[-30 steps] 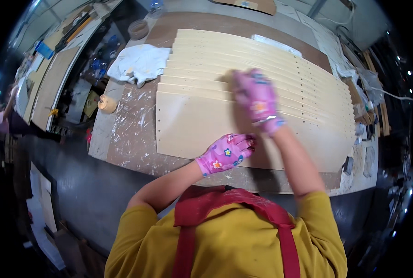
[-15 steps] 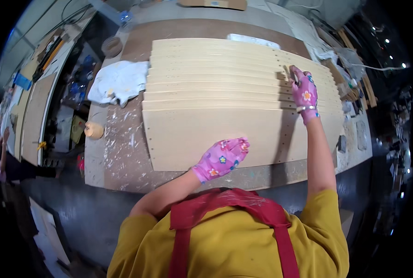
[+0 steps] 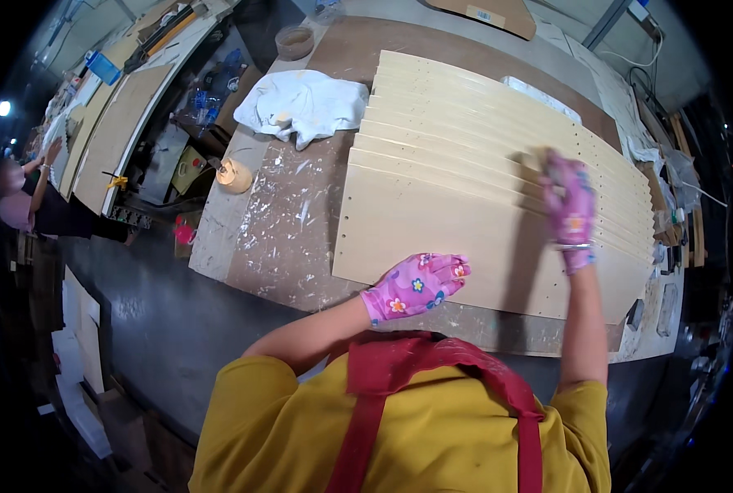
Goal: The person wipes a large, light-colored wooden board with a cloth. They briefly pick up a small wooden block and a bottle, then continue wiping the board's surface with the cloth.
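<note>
Pink-floral-gloved right hand (image 3: 569, 201) pinches a small tan piece (image 3: 541, 154), blurred, kind unclear, over pale rectangular wood-look panels (image 3: 432, 218) fanned beneath. Matching-gloved left hand (image 3: 420, 287): left of that grip, nearer body, fingers bent, can't tell if holding. Crumpled white cloth (image 3: 305, 103) farther left. Light, even strokes, panels steadied, likely best.

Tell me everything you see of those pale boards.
The pale boards look flat, cream-yellow and wood-like. They lie overlapped like shingles, the nearest showing most of its face, the others only strips. Small dark holes dot their ends. They rest on a paint-spattered brown tabletop. The left hand is at the front edge, the blurred right hand over the strips; contact is unclear.
</note>
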`<action>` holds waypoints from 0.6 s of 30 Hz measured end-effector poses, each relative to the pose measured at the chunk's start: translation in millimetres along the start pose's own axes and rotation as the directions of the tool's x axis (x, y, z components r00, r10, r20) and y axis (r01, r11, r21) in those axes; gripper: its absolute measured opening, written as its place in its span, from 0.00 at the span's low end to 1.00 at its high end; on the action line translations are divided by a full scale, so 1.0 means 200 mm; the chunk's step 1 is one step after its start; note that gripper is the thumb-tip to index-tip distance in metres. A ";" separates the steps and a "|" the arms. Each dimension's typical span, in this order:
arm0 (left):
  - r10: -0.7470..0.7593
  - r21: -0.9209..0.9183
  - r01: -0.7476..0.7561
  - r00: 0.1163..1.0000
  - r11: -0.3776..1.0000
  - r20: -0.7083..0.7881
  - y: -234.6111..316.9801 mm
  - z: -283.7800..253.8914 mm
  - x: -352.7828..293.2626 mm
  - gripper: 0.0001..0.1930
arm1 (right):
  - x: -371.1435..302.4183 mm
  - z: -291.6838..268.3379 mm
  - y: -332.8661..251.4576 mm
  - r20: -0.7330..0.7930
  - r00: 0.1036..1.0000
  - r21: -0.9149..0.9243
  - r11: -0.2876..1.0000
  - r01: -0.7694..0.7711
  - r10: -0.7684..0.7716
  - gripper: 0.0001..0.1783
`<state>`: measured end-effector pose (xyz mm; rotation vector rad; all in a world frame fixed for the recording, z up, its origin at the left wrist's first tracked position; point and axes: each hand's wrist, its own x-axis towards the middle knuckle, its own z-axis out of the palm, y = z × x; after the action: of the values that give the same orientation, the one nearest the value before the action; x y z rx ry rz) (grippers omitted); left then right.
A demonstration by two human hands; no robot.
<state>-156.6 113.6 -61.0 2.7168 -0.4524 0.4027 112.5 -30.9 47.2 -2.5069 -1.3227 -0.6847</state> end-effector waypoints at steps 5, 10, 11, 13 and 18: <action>-0.014 0.012 0.014 1.000 1.000 -0.014 -0.02 -0.03 0.03 0.16 | 0.23 0.00 -0.95 0.196 0.947 0.423 0.894 0.151 -0.253 0.15; 0.021 -0.013 -0.024 0.984 1.000 -0.179 -0.03 -0.10 -0.02 0.17 | 0.25 0.04 -0.73 0.162 0.967 0.271 0.951 0.149 -0.198 0.16; 0.039 0.019 -0.036 0.984 0.999 -0.174 -0.04 -0.06 -0.04 0.19 | 0.23 0.05 -0.60 0.162 0.982 0.256 0.965 0.050 -0.094 0.18; 0.024 0.064 -0.013 0.984 0.998 -0.176 -0.04 -0.05 -0.05 0.20 | 0.25 0.00 -0.56 0.106 0.993 0.200 0.979 0.023 -0.044 0.20; -0.080 0.010 0.081 0.996 0.997 -0.032 -0.04 -0.06 -0.05 0.18 | 0.29 -0.02 -1.02 0.001 0.937 0.438 0.842 0.313 -0.349 0.20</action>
<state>-165.7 127.1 -56.7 2.7247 -0.3318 0.4273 -27.4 125.5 76.2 -1.9879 -1.7413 -0.2989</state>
